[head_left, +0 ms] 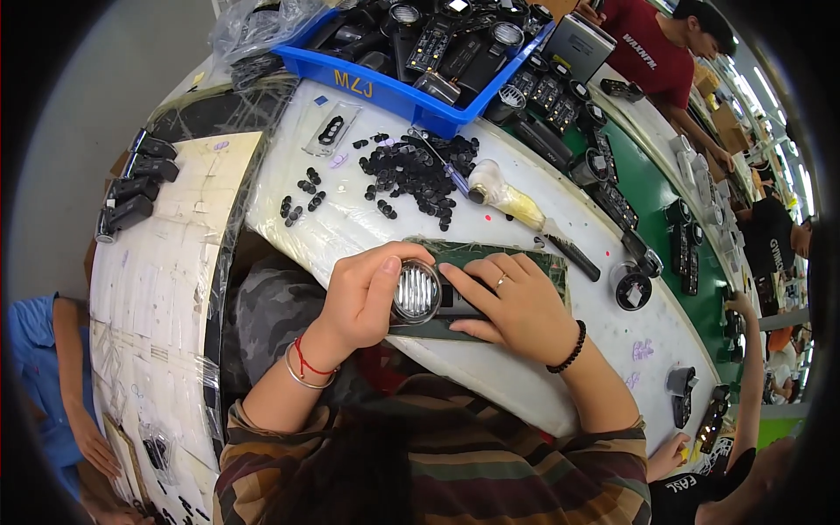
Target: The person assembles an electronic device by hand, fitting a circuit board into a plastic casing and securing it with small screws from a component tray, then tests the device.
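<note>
A dark flashlight with a round, clear, ribbed lens (416, 293) lies between my hands at the table's near edge. My left hand (363, 293) is closed around its lens end, thumb along the rim. Across the dark body lies my right hand (516, 302), its fingers on the far side and its thumb on the near side. Much of the body is hidden under that hand. Beneath the flashlight is a dark green board (553, 262). Beyond my hands spreads a pile of small black parts (411, 175), with a purple-handled screwdriver (455, 178) at its right.
A blue bin (376, 92) full of flashlights stands at the far side. Right of the pile lie a yellowish wrapped object (507, 197) and a black-handled knife (573, 255). Rows of flashlights line a green belt (656, 227). Co-workers sit on both sides.
</note>
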Demonstrator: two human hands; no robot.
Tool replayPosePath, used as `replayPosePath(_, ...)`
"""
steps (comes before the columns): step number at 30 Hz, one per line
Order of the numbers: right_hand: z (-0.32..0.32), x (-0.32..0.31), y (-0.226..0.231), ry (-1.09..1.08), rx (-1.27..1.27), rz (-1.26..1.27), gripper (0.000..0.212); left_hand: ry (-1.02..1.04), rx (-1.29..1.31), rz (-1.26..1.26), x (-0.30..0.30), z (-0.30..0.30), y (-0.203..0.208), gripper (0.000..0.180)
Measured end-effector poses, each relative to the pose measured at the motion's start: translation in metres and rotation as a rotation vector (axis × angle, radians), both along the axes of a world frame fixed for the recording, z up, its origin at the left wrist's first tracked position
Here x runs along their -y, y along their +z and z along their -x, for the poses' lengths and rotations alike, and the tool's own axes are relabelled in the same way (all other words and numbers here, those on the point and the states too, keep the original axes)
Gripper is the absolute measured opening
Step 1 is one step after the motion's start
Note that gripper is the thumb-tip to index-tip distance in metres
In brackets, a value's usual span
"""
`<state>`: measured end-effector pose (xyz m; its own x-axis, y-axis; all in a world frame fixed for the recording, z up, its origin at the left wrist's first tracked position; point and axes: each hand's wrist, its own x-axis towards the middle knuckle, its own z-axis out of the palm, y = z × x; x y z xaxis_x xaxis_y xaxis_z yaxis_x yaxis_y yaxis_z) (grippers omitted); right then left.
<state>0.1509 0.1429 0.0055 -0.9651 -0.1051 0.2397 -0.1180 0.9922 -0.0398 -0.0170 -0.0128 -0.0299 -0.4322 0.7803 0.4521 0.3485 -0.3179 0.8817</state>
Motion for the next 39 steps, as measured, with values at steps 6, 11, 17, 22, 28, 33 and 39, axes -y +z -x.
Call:
replayPosePath(6, 0.001, -0.002, 0.003, 0.029, 0.022, -0.058, 0.065, 0.03, -0.081, -0.002, 0.003, -0.004, 0.0, 0.034)
replayPosePath(11, 0.003, -0.007, 0.006, 0.06, 0.097, 0.145, 0.066, 0.051, -0.066, 0.052, 0.003, -0.003, 0.005, 0.032)
replayPosePath(17, -0.02, -0.068, -0.001, -0.419, -0.328, 0.267, 0.043, 0.095, -0.133, 0.004, 0.004, -0.005, 0.002, 0.03)
replayPosePath(22, -0.026, -0.092, -0.03, -0.542, 0.004, 0.139, 0.034, 0.07, -0.12, 0.016, 0.001, -0.006, 0.003, 0.029)
replayPosePath(28, -0.064, -0.045, 0.001, -0.637, -0.266, 0.54, 0.028, 0.1, -0.125, -0.017, 0.003, -0.003, 0.0, 0.023)
replayPosePath(33, -0.164, 0.043, -0.001, -0.644, -0.398, 1.017, 0.045, 0.071, -0.156, -0.094, -0.002, -0.002, 0.004, 0.021)
replayPosePath(39, -0.171, 0.075, 0.004, -0.921, -0.197, 1.005, 0.036, 0.086, -0.188, -0.102, -0.001, -0.001, 0.0, 0.019)
